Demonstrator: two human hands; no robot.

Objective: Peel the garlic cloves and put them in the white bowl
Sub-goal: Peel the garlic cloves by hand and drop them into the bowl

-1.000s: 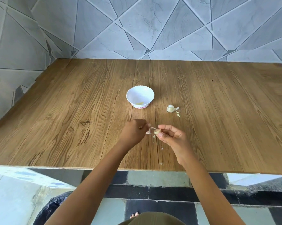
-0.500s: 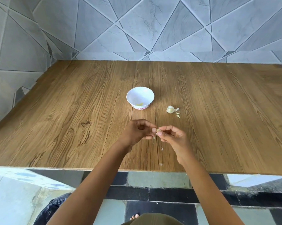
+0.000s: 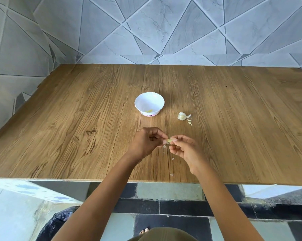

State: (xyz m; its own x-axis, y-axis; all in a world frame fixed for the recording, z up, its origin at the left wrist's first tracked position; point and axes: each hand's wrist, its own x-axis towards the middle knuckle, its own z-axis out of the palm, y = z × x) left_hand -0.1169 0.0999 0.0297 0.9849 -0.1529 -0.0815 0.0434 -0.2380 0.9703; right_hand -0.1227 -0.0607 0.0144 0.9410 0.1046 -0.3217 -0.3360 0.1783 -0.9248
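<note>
- Peeling step: left hand (image 3: 146, 141) and right hand (image 3: 185, 148) both pinch one small pale-yellow garlic clove (image 3: 169, 140).
- The scalloped white plastic bowl (image 3: 141, 105) lies at twelve o'clock from them, the white garlic chunk (image 3: 181, 116) at one.
- Next, likely: strip any clinging skin, then carry the clove into the bowl.

Wooden table (image 3: 77, 119) against grey tiled wall (image 3: 146, 32); black bag (image 3: 56, 221) on floor (image 3: 169, 190) below.
</note>
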